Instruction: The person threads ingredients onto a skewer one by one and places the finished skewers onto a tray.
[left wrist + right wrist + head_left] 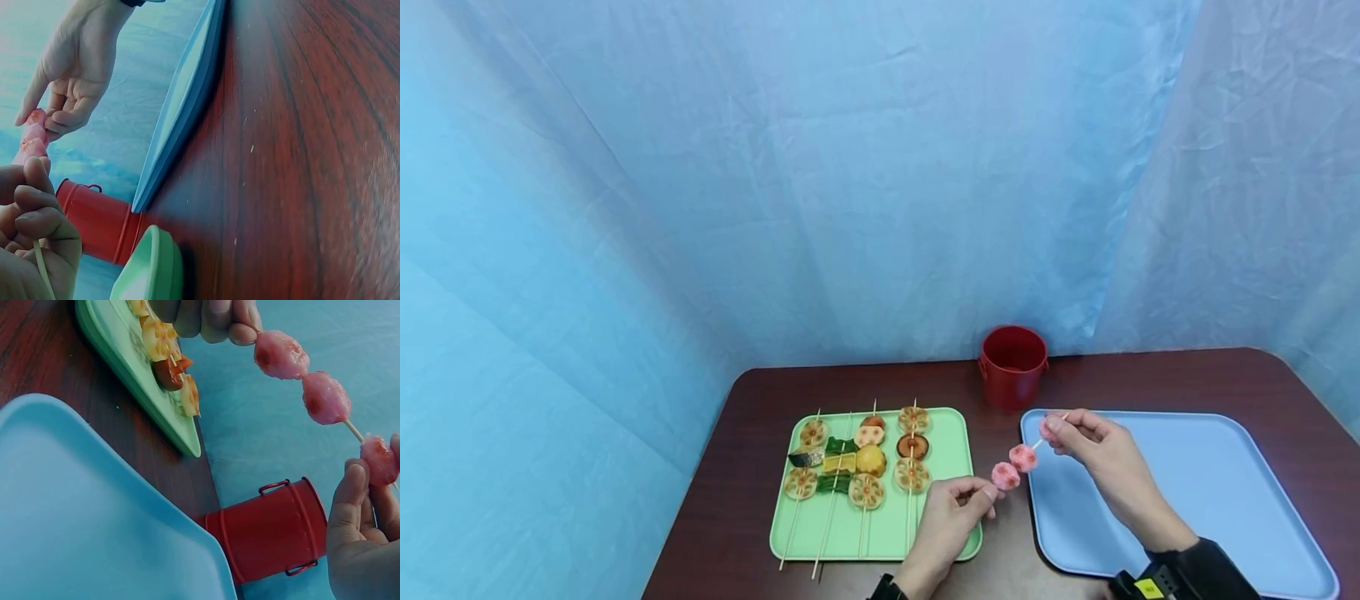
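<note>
Three pink meatballs are threaded on a thin wooden skewer [353,430], which slants up to the right between the hands. My left hand [951,517] grips the skewer just below the lowest meatball [1005,476]; its fingers are curled round the stick. At the skewer's upper end my right hand [1108,462] pinches the top meatball [379,460] between thumb and fingers. A short length of bare stick separates it from the middle meatball [325,398]. Both hands are raised above the table, the left by the green tray [951,433] and the right over the blue tray [1180,492].
On the green tray lie several skewers of lotus root slices [867,492], mushroom [912,447] and other pieces, with sticks reaching past the front rim. A red bucket [1013,371] stands at the back of the dark wooden table [730,517]. Blue cloth [880,183] hangs behind.
</note>
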`<state>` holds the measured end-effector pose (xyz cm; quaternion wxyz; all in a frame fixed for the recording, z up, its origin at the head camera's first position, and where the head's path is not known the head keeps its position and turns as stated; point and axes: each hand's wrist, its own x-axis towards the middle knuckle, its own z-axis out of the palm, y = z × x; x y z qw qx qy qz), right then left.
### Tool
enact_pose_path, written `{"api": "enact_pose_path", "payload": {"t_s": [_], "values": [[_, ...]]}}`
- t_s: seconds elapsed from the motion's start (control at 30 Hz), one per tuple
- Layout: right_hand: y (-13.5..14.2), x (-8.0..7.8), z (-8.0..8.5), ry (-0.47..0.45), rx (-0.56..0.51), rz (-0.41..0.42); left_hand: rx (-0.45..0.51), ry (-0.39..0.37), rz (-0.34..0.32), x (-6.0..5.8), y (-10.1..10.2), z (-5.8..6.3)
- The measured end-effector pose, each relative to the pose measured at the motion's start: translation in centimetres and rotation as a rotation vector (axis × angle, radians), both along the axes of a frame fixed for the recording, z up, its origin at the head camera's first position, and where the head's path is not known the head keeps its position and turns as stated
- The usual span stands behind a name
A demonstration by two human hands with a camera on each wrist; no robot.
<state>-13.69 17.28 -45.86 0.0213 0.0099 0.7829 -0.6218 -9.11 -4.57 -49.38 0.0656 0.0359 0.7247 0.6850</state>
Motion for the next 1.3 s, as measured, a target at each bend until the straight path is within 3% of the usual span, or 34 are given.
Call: {"api": "enact_pose_path", "payload": {"t_s": [0.2,0.3,0.4,0.53,0.67,0.8,0.93,1.07,1.2,1.3], "values": [[-0.8,-0.2,-0.4,-0.069,0.005,0.044,0.055,-0.070,0.024,0.2,0.6,0.0],[-0.9,-0.4,-0.6,-0.074,0.018,0.051,0.056,-0.075,-0.005,0.3,0.7,-0.1],[-0.8,-0.5,-0.8,-0.062,0.030,0.064,-0.074,0.034,-0.064,0.2,0.5,-0.3],[-0.7,-0.7,-1.0,-0.059,0.015,0.101,-0.242,0.171,-0.089,-0.1,-0.1,-0.3],[-0.4,-0.8,-1.0,-0.084,-0.003,0.138,-0.222,0.122,-0.117,-0.3,-1.0,-0.1],[0.2,-1.0,-1.1,-0.110,0.007,0.141,-0.300,0.092,-0.058,-1.0,-2.5,0.1],[0.7,-1.0,-1.3,-0.113,0.009,0.135,-0.496,0.115,0.025,-2.2,-3.7,0.4],[0.9,-0.8,-1.4,-0.120,0.004,0.138,-0.698,0.190,0.039,-3.3,-4.1,0.2],[1.1,-0.5,-1.5,-0.137,0.000,0.143,-0.831,0.261,0.022,-3.9,-4.1,-0.4],[1.4,-0.4,-1.6,-0.148,-0.006,0.145,-0.858,0.253,0.011,-4.1,-4.0,-0.8]]}}
